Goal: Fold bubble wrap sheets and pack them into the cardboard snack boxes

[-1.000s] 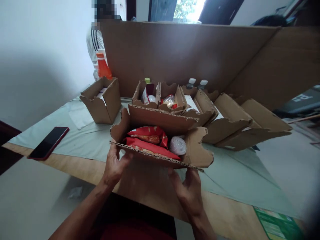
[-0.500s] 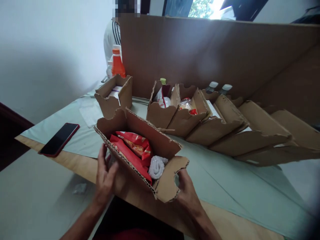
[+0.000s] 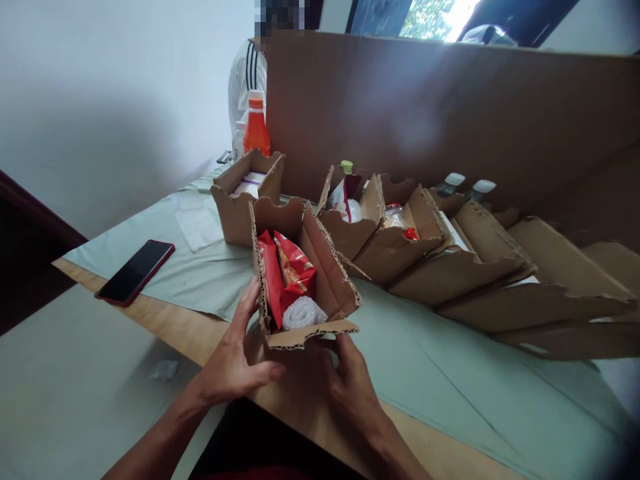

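Near the table's front edge is an open cardboard box [image 3: 340, 290] with a ragged cut rim. Inside lie red snack packets [image 3: 295, 270] and a roll of white bubble wrap [image 3: 303, 313]. My left hand [image 3: 235, 363] is spread with the thumb apart, its fingertips against the box's left side. My right hand [image 3: 350, 390] is at the box's near end, its fingers curled under the front flap and partly hidden there.
Behind stand a box with white items [image 3: 233, 213] and a leaning row of boxes [image 3: 415, 260]. A phone [image 3: 136, 272] lies at left, an orange bottle [image 3: 257, 127] at the back. A large cardboard panel [image 3: 375, 113] rises behind; a person in a white sleeve [image 3: 240, 80] is beyond.
The box has turned so its near end faces me, and it sits slightly farther from me. My left hand's thumb has swung out from the box; my right hand has shifted left with the flap.
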`<control>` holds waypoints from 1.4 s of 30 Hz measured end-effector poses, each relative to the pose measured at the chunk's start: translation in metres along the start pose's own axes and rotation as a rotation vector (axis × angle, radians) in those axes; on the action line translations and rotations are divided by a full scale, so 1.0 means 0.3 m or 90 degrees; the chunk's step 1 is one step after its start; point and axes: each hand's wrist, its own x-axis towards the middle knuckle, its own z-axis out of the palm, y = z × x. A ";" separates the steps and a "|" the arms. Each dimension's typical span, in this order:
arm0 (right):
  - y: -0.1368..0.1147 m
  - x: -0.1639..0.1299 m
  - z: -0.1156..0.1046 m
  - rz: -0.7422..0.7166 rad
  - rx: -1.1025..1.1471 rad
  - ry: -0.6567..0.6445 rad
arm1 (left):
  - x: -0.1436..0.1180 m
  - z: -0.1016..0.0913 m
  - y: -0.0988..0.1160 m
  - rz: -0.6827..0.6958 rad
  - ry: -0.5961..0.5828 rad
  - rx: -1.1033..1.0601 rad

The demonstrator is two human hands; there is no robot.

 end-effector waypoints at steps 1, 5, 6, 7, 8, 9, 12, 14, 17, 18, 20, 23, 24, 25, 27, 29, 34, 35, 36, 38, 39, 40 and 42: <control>0.006 -0.001 0.009 -0.004 0.000 0.009 | -0.009 0.002 0.005 0.004 -0.011 0.039; 0.038 -0.007 0.036 -0.036 0.003 0.044 | 0.003 0.014 0.007 0.034 -0.026 0.130; 0.044 -0.005 0.040 -0.045 0.001 0.049 | 0.016 0.014 0.003 0.047 -0.024 0.134; 0.048 0.000 0.042 -0.052 -0.002 0.053 | 0.030 0.014 -0.002 0.059 -0.021 0.133; 0.051 0.007 0.043 -0.060 -0.008 0.056 | 0.044 0.012 -0.008 0.066 -0.020 0.128; 0.051 0.016 0.044 -0.068 -0.014 0.059 | 0.057 0.008 -0.015 0.066 -0.017 0.124; 0.048 0.051 0.046 -0.084 -0.029 0.067 | 0.084 -0.007 -0.034 0.044 0.007 0.112; 0.047 0.076 0.048 -0.091 -0.031 0.060 | 0.094 -0.021 -0.041 0.021 0.017 0.110; 0.056 0.111 0.053 -0.111 -0.014 0.033 | 0.108 -0.037 -0.044 -0.003 0.030 0.124; 0.062 0.123 0.055 -0.118 -0.006 0.029 | 0.115 -0.039 -0.043 -0.007 0.038 0.133; 0.081 0.144 0.061 -0.126 0.008 0.033 | 0.138 -0.039 -0.045 -0.014 0.061 0.155; 0.120 0.165 0.074 -0.127 0.009 0.055 | 0.215 -0.031 -0.062 -0.031 0.088 0.186; 0.134 0.166 0.080 -0.127 0.005 0.057 | 0.255 -0.027 -0.074 -0.038 0.096 0.195; 0.147 0.165 0.084 -0.126 -0.001 0.056 | 0.301 -0.023 -0.089 -0.045 0.107 0.211; 0.169 0.156 0.092 -0.127 -0.014 0.045 | 0.398 -0.017 -0.123 -0.051 0.138 0.275; 0.183 0.144 0.096 -0.128 -0.025 0.034 | 0.475 -0.011 -0.154 -0.054 0.172 0.356; 0.186 0.134 0.096 -0.149 -0.042 0.030 | 0.487 0.023 -0.172 0.057 0.249 0.382; 0.184 0.136 0.095 -0.152 -0.043 0.027 | 0.473 0.036 -0.168 0.097 0.226 0.370; 0.182 0.138 0.094 -0.152 -0.041 0.025 | 0.462 0.051 -0.166 0.131 0.183 0.354; 0.180 0.141 0.094 -0.148 -0.036 0.023 | 0.455 0.083 -0.172 0.161 0.080 0.316; 0.179 0.142 0.094 -0.144 -0.034 0.024 | 0.457 0.097 -0.179 0.152 0.037 0.296; 0.179 0.143 0.094 -0.140 -0.033 0.024 | 0.461 0.109 -0.190 0.129 0.003 0.277; 0.180 0.143 0.095 -0.132 -0.035 0.025 | 0.466 0.117 -0.212 0.081 -0.042 0.254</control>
